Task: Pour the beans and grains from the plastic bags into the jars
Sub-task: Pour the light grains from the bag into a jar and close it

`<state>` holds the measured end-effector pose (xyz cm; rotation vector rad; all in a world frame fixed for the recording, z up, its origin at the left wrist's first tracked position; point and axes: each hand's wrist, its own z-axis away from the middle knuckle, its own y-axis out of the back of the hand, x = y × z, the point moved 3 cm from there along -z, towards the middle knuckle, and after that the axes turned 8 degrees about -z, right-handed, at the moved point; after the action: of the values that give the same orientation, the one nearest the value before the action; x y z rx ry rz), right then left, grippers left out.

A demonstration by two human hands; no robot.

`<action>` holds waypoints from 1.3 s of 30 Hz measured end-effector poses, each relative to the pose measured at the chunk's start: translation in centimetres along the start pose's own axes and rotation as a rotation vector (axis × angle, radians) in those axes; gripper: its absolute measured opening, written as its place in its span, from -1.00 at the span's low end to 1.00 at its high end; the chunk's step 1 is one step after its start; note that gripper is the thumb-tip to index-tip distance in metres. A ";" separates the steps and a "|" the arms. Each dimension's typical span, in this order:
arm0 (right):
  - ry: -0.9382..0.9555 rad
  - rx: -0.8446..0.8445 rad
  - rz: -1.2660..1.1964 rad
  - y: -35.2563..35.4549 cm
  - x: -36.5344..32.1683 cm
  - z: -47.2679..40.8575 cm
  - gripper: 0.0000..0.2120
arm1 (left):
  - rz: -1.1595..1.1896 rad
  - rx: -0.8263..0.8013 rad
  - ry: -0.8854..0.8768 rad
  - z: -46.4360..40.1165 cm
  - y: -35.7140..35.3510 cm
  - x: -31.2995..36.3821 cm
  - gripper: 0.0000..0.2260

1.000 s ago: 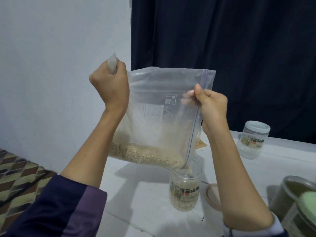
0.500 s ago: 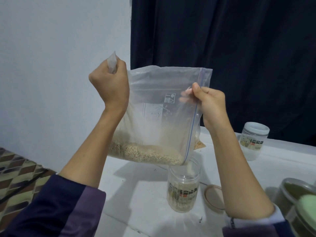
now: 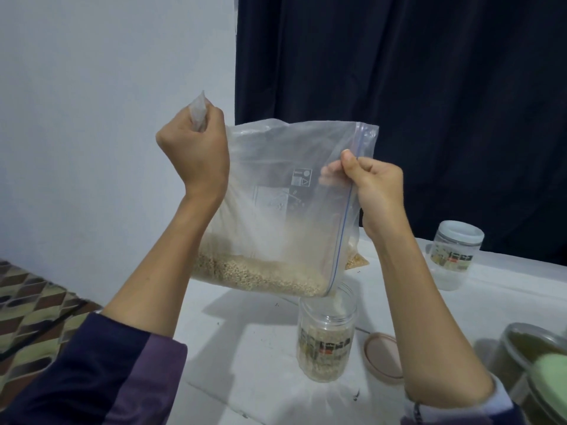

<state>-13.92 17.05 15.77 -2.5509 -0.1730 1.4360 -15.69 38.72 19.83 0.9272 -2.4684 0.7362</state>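
I am seeing the left hand (image 3: 196, 151) raised high, fingers curling into a fist around one bunched corner of the clear zip bag (image 3: 285, 191). The right hand (image 3: 372, 187) is pinching the bag's blue zip edge between thumb and fingers, lower than the left. The bag is hanging tilted over the white table (image 3: 245, 348), pale grains (image 3: 260, 273) lying along its bottom and sliding toward its lowest corner. That corner is sitting just above the mouth of the open jar (image 3: 326, 342), and a thin stream is falling in; the jar is standing upright, partly filled. A round tan lid (image 3: 380, 354) is lying flat just beside it. A closed white-lidded jar (image 3: 452, 256) is standing well apart, further back. Containers with green contents (image 3: 527, 351) are showing at the right edge.
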 end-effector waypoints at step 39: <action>-0.024 0.061 -0.092 -0.3 0.1 0.6 -0.74 | 0.002 -0.041 -0.021 -0.5 -0.6 -0.4 -0.56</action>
<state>-14.43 17.46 15.46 -2.4450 -0.2432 1.4170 -14.91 38.85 20.13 0.9229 -2.4934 0.6773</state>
